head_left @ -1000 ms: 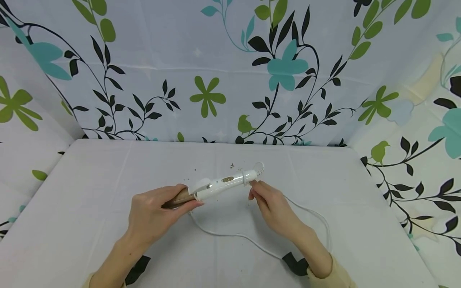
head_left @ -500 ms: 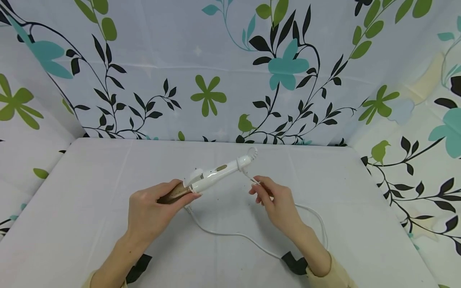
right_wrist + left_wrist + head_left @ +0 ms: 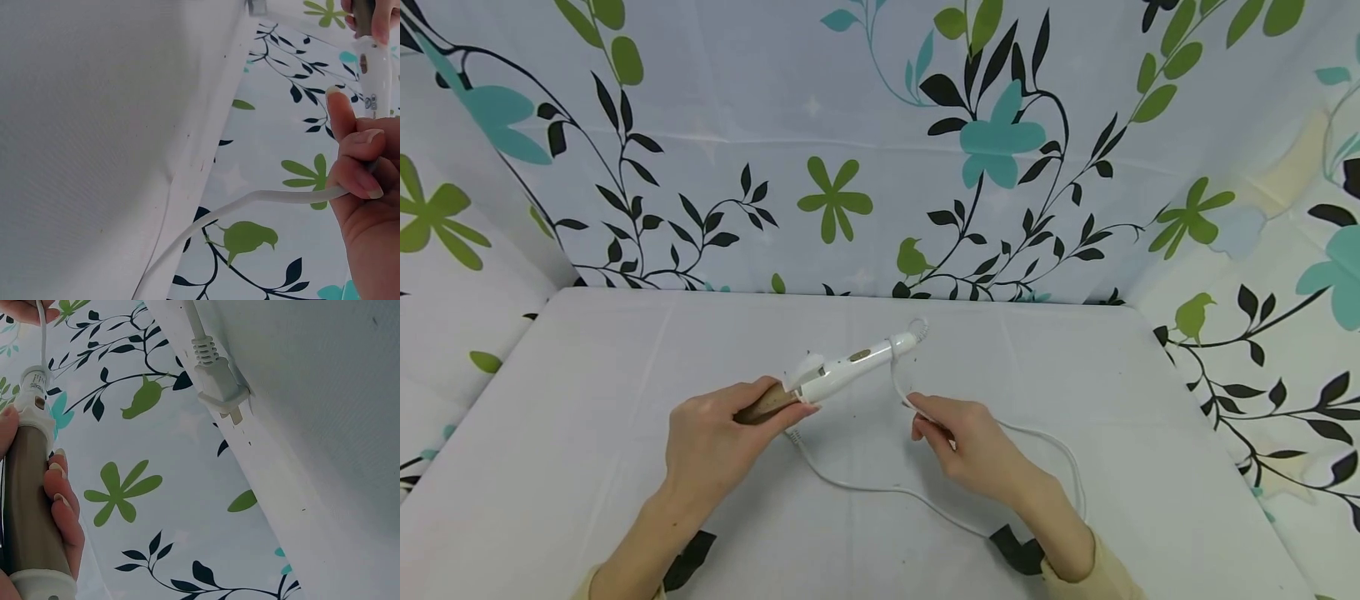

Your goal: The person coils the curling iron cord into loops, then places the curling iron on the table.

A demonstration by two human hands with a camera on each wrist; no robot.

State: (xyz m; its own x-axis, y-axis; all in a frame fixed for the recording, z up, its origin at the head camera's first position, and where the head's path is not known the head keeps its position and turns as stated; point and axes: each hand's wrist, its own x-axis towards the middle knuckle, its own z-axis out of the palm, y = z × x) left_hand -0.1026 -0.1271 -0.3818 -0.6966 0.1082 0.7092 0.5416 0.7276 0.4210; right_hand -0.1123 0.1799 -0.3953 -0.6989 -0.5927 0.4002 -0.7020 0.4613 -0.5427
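Note:
My left hand (image 3: 722,433) grips a curling iron (image 3: 850,367) round its brown barrel (image 3: 31,500); the white handle slants up to the right. At the handle's far end the white cord (image 3: 895,379) makes a small loop and hangs down to my right hand (image 3: 973,442). That hand pinches the cord between curled fingers, a short way below the handle. In the right wrist view the cord (image 3: 275,196) comes out of the curled fingers and runs down to the left. The two-pronged plug (image 3: 222,387) lies on the table, near the left hand.
The white table (image 3: 550,467) carries scattered dark specks. A slack length of cord (image 3: 880,489) runs from the plug to the right forearm. Black pieces (image 3: 1015,550) show by both forearms. A leaf-patterned cloth (image 3: 737,83) hangs behind and at both sides.
The handle's end has swung up and to the left. My right hand has moved from beside the handle downward, and more cord now shows between them. The left hand keeps its grip.

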